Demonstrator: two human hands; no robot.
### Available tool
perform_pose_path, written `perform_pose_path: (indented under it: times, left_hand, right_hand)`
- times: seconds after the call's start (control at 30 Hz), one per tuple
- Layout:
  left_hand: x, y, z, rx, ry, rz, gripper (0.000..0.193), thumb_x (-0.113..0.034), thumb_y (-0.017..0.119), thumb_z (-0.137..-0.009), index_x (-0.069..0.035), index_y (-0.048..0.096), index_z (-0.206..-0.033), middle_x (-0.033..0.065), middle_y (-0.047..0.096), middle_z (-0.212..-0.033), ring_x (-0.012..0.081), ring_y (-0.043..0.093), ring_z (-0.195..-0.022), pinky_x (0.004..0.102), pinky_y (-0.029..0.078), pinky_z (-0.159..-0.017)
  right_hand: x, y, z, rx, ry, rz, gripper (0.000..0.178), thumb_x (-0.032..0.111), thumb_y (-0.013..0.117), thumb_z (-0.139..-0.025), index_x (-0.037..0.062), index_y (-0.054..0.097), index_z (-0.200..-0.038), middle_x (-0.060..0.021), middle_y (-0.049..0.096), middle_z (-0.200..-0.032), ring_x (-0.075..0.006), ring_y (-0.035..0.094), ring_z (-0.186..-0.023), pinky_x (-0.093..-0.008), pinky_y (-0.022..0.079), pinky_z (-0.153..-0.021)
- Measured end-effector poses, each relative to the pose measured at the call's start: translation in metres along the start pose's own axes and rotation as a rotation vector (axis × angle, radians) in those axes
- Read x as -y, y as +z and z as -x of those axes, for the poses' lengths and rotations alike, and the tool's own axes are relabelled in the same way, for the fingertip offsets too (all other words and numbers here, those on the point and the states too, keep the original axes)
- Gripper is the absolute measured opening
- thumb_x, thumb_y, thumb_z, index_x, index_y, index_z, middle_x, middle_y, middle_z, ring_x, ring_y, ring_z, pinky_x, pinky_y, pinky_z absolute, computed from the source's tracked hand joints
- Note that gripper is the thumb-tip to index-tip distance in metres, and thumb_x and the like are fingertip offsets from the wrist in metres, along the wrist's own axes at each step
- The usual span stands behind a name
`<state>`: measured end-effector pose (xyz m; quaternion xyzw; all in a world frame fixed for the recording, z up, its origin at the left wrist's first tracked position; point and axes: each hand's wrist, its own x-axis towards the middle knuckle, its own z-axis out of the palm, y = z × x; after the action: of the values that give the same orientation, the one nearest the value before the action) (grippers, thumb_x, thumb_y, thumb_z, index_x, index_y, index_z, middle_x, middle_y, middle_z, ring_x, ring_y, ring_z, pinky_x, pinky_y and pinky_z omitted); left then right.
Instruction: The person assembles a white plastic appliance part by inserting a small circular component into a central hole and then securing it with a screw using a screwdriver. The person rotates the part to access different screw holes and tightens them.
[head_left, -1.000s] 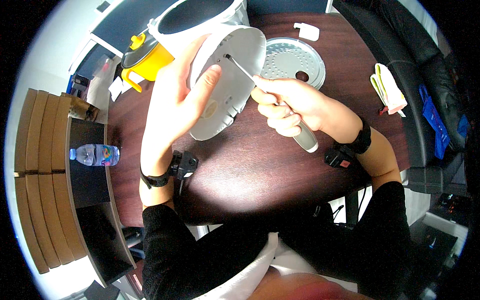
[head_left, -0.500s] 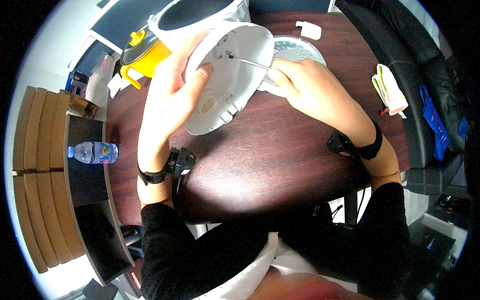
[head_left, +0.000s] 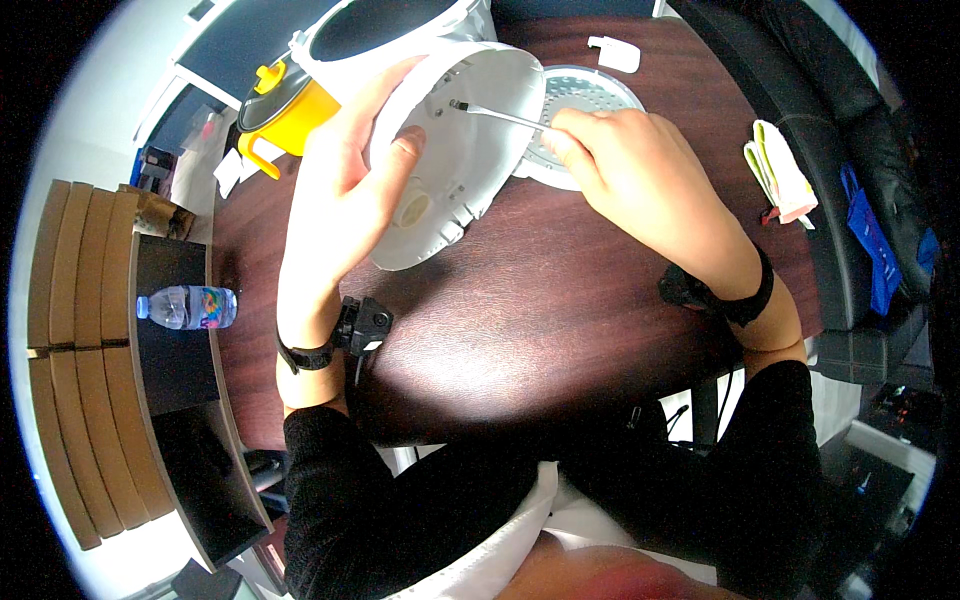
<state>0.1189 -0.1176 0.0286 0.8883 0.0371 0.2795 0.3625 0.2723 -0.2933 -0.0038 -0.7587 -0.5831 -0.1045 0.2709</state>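
Observation:
A round white plastic cover point(head_left: 470, 150) is tilted up above the table, its hollow inner side toward me. My left hand point(head_left: 350, 180) grips its left edge, the thumb over the rim on the inner side and the fingers mostly hidden behind. In my right hand point(head_left: 630, 160) is a screwdriver point(head_left: 505, 117), its thin metal shaft pointing left and its handle hidden in my closed fingers. The dark tip is at a small fitting on the cover's inner wall. Behind my right hand lies a round perforated grey-white tray point(head_left: 590, 90), partly covered.
At the back stands a white appliance body point(head_left: 400, 60) with a dark inside, beside a yellow lidded pot point(head_left: 300, 110). A small white plastic piece point(head_left: 615, 55), a folded cloth point(head_left: 778, 175) and a water bottle point(head_left: 190, 307) lie around. A black sofa point(head_left: 830, 190) borders the right.
My right hand has shifted slightly, and the screwdriver tip sits a little higher and further left on the cover's inner wall. The left hand and cover have barely moved.

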Motion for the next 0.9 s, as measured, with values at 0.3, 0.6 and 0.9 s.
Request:
perform_pose_path:
  times: [0.3,0.6,0.9]
  left_hand:
    - [0.001,0.000,0.003,0.013,0.049,0.042,0.048,-0.008,0.050,-0.077,0.001,0.048,-0.125,0.0204,0.061,-0.107,0.0253,0.060,-0.100,0.0317,0.043,-0.090]
    - [0.001,0.001,0.004,-0.024,0.104,0.012,0.049,-0.009,0.048,-0.073,0.003,0.049,-0.120,0.0222,0.062,-0.102,0.0288,0.062,-0.094,0.0334,0.046,-0.086]
    - [-0.001,0.000,0.002,-0.046,0.139,-0.020,0.047,-0.009,0.046,-0.072,0.002,0.051,-0.118,0.0225,0.062,-0.099,0.0317,0.063,-0.091,0.0352,0.047,-0.084]
  right_hand:
    - [0.006,0.001,0.001,-0.015,-0.007,0.114,0.022,0.023,0.054,-0.088,0.0048,0.061,-0.078,-0.0166,0.058,-0.059,-0.0349,0.061,-0.056,-0.0440,0.049,-0.052]
    - [0.000,-0.006,-0.010,0.046,-0.111,0.030,0.024,0.021,0.052,-0.088,0.0026,0.063,-0.076,-0.0213,0.056,-0.061,-0.0340,0.061,-0.056,-0.0422,0.049,-0.051]
    - [-0.014,0.008,-0.011,0.752,0.598,-1.454,0.033,0.029,0.037,-0.099,0.0014,0.053,-0.093,0.0023,0.038,-0.054,-0.0070,0.036,-0.038,-0.0217,0.034,-0.032]
